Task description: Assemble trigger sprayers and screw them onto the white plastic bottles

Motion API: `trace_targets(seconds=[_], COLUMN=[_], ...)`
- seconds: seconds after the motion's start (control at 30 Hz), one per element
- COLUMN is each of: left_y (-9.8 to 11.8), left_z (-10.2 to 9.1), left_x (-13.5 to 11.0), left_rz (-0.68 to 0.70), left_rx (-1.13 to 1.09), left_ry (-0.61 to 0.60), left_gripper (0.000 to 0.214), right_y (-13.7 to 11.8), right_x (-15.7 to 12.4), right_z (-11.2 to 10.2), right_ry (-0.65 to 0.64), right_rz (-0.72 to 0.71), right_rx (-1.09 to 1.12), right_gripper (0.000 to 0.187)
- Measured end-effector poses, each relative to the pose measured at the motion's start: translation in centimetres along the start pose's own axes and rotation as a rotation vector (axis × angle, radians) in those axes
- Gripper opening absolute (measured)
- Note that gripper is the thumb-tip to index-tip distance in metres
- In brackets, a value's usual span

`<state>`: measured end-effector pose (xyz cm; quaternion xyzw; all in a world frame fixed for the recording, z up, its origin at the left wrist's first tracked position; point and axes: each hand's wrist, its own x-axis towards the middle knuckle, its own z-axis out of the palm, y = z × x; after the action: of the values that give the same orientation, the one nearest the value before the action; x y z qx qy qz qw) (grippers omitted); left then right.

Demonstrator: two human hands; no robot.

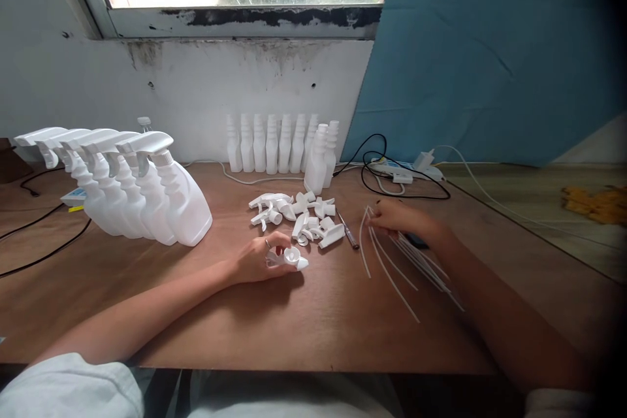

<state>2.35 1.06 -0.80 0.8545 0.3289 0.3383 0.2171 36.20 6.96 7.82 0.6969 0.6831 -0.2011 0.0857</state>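
My left hand (259,258) is closed around a white trigger spray head (292,257), its round cap opening turned up toward me. To the right, my right hand (386,217) pinches the upper ends of some thin white dip tubes (386,261). Several more tubes lie under and beside that hand, and which of them are gripped is partly hidden by the fingers. Between the hands, a little farther back, is a loose pile of white spray heads (306,222). A slim screwdriver-like tool (347,230) lies at the pile's right edge.
Assembled white spray bottles (189,209) stand in a slanting row at the left. Open-necked white bottles (272,147) line the wall, two standing nearer. Black and white cables (406,192) and a power strip (431,172) lie at the back right. A dark flat object (415,240) sits beyond my right wrist.
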Motion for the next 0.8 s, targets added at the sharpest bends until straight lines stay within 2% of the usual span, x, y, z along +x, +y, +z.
trace_targets(seconds=[0.1,0.17,0.37,0.5,0.67,0.73,0.8], left_y=[0.2,0.4,0.7,0.6,0.4,0.5,0.5], left_z=[-0.1,-0.2,-0.6,-0.6,-0.6,-0.7,-0.7], left_x=[0.0,0.2,0.8,1.1,1.0,0.9,0.9], left_rz=[0.015,0.023,0.119,0.214,0.217,0.201,0.182], left_rx=[-0.014,-0.024,-0.116,-0.156,-0.169,-0.159,-0.147], left_ry=[-0.016,-0.031,-0.082,-0.096,-0.121,-0.14,-0.153], left_gripper=[0.041,0.041,0.043,0.038,0.038,0.037,0.037], right_y=[1.2,1.3,0.4,-0.1,-0.5,-0.8,-1.4], right_x=[0.0,-0.1,-0.2,-0.3,-1.2,-1.7,-2.3], right_z=[-0.1,0.0,0.3,0.6,0.1,-0.4,-0.8], right_ry=[-0.225,-0.319,-0.384,-0.35,-0.268,-0.15,0.038], right_rz=[0.045,0.063,0.068,0.072,0.058,0.015,-0.121], right_rx=[0.06,0.097,0.135,0.125,0.136,0.177,0.334], right_gripper=[0.032,0.032,0.024,0.023,0.022,0.022,0.02])
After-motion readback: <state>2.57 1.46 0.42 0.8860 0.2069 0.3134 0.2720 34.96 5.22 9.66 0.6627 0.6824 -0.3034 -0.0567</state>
